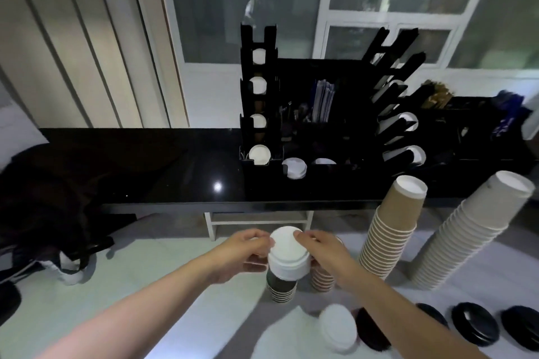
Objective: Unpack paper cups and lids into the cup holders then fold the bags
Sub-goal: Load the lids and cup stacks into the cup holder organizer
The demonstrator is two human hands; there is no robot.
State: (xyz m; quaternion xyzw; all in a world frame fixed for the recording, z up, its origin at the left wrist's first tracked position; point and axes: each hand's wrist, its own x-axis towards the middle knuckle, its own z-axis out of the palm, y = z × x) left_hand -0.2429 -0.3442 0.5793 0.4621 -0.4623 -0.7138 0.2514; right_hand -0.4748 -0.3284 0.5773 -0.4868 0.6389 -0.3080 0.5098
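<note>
Both hands, left hand (248,251) and right hand (323,248), pinch the white plastic lid stack (287,253), apparently atop dark ribbed paper cups (280,288); tall brown paper cup stack (392,230) right of it.

White lids (287,253); dark green ribbed cups (280,285); brown ribbed cup stack (392,230); cream ribbed cup stack (472,230); glossy black lids (474,328); black cup holder (315,137); black glossy counter (163,175); pale table (163,265).
</note>
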